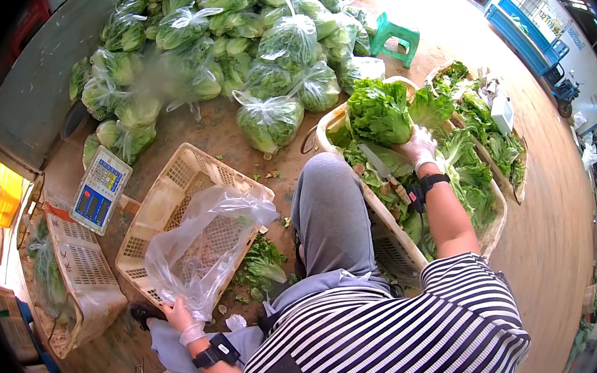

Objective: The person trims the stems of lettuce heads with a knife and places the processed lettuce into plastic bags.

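My right hand (419, 149), in a thin clear glove, is closed on the base of a leafy green lettuce head (379, 112) over the long basket on my right. Just below it a knife (378, 164) lies across the leaves, its handle toward my wrist. My left hand (179, 317), also gloved, pinches the near edge of a clear plastic bag (197, 231). That bag is spread inside a beige plastic basket (136, 243) and hangs over its right rim. Its inside looks bare of lettuce.
Bagged lettuces (291, 42) are heaped at the far left. A digital scale (101, 189) stands left of the beige basket. Loose leaves (262, 262) lie on the floor by my leg. A green stool (396, 39) stands behind the lettuce basket (500, 224); another basket (523, 168) of greens sits beyond.
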`<state>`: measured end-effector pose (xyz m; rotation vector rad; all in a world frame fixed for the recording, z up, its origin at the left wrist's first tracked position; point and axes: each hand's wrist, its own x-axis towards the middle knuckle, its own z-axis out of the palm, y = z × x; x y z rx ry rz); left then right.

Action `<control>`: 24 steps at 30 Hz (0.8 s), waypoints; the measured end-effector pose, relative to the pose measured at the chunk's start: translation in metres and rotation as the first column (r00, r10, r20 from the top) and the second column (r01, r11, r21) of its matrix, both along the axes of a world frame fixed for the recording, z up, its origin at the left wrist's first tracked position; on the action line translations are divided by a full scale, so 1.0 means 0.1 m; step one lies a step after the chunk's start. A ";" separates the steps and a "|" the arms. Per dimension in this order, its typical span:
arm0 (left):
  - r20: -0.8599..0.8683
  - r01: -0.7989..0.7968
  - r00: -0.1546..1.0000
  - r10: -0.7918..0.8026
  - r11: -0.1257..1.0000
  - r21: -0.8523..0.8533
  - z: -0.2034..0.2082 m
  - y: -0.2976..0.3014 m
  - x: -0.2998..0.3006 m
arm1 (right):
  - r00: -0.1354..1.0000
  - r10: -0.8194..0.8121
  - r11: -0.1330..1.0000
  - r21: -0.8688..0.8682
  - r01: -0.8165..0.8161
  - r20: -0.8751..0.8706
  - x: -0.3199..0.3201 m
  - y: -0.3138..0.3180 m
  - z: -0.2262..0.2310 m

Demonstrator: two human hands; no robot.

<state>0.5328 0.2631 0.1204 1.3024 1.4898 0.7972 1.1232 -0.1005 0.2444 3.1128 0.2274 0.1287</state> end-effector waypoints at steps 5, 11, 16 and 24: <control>0.109 0.035 0.994 -0.033 0.999 -0.016 0.10 -0.08 0.14 | 0.980 0.181 0.960 0.200 -0.194 0.082 0.07 0.04 -0.03; 0.320 -0.167 0.933 0.163 0.986 -0.013 0.34 -0.06 0.16 | 0.915 0.271 0.737 0.548 -0.396 0.298 0.09 0.07 0.53; 0.536 -0.138 0.827 0.170 0.985 -0.100 0.76 -0.02 0.50 | 0.807 0.589 -0.165 0.983 0.076 0.036 -0.59 0.59 0.83; 0.896 0.288 0.403 0.189 0.903 -0.320 0.85 0.16 0.36 | -0.112 0.993 0.043 0.992 0.118 -0.029 -2.30 2.72 -0.12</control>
